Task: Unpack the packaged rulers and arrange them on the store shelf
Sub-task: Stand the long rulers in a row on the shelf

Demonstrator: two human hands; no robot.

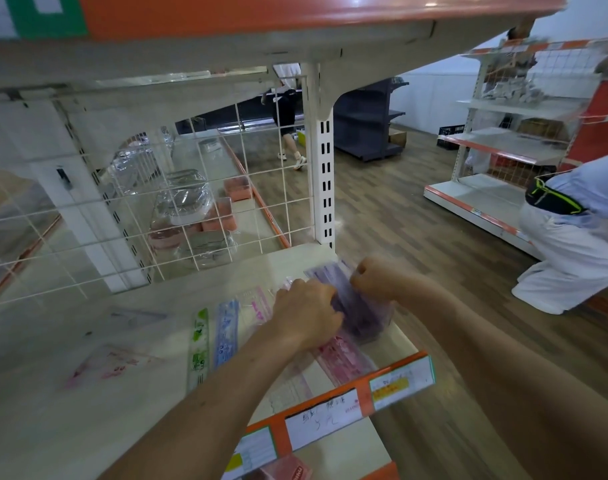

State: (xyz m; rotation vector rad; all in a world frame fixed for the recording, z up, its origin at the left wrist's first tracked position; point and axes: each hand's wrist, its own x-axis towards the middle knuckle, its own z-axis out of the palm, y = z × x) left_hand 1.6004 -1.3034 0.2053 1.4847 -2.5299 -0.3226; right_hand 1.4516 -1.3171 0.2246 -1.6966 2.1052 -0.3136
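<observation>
A clear plastic pack of purple rulers (pixel 356 308) lies on the cream store shelf (pixel 129 358), near its right end. My left hand (pixel 304 311) grips the pack's left side, and my right hand (pixel 377 273) pinches its far right edge with curled fingers. Loose rulers lie in a row to the left: a green ruler (pixel 200 344), a blue ruler (pixel 225 332) and a pink ruler (pixel 259 304). A pack of red rulers (pixel 344 358) lies under my left wrist. Further left are faint clear set squares (pixel 112 367).
A white wire grid (pixel 164 216) stands behind the shelf, with wrapped goods beyond it. An orange price strip (pixel 365 396) edges the shelf front. A shelf board (pixel 226 32) hangs overhead. A crouching person (pixel 572 233) is at the right; another person (pixel 287 119) walks in the far aisle.
</observation>
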